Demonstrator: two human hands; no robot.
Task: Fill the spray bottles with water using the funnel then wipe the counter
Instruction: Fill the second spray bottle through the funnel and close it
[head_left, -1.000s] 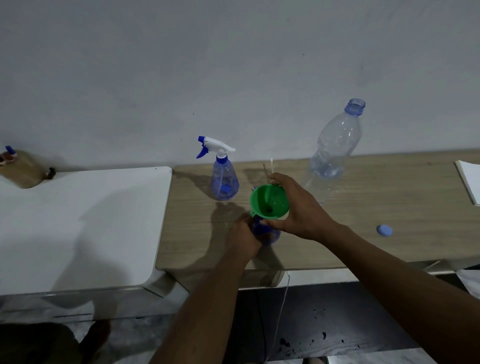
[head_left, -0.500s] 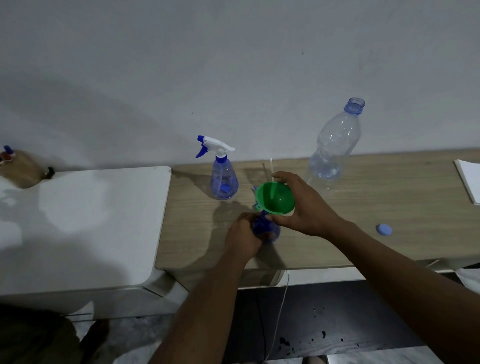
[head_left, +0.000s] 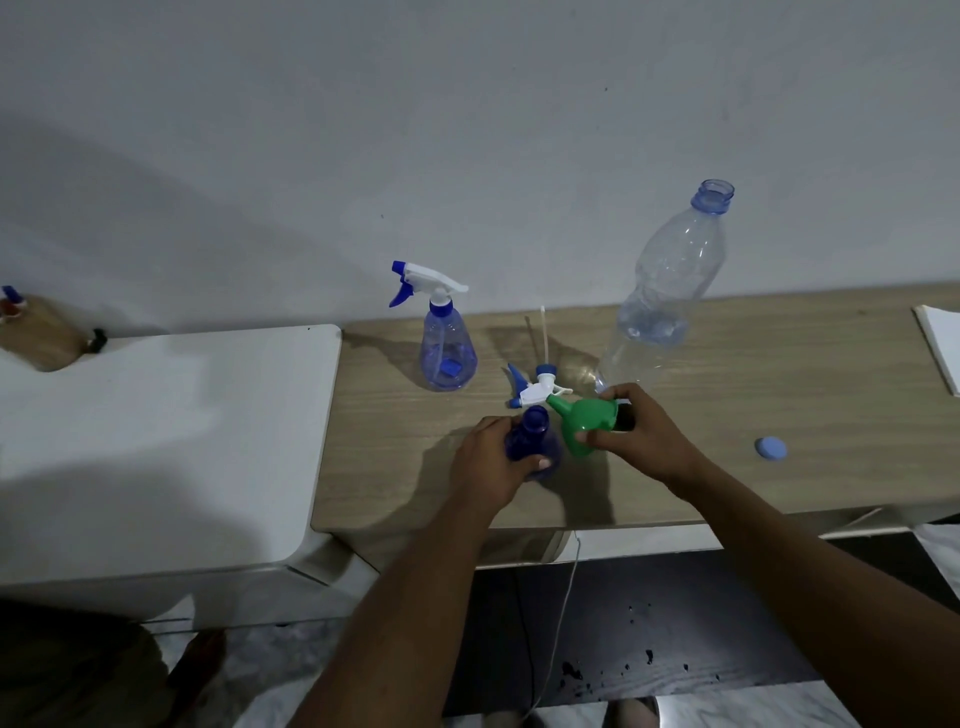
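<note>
Here's the left hand (head_left: 488, 460) curled round the spray bottle (head_left: 532, 439) near the counter (head_left: 727, 405) front edge; right hand (head_left: 644, 439) clamps the tilted funnel (head_left: 582, 426) beside it, bare wood rightward.

No text, label, brand or number can be read on anything in view.

Noted matt, light wood grain on counter (head_left: 753, 374). Smooth green plastic, slight sheen, on funnel (head_left: 584, 423). Glossy clear blue-tinted plastic on spray bottle (head_left: 449, 348); clear creased plastic on water bottle (head_left: 670, 280). Matt blue plastic on cap (head_left: 771, 448).
</note>
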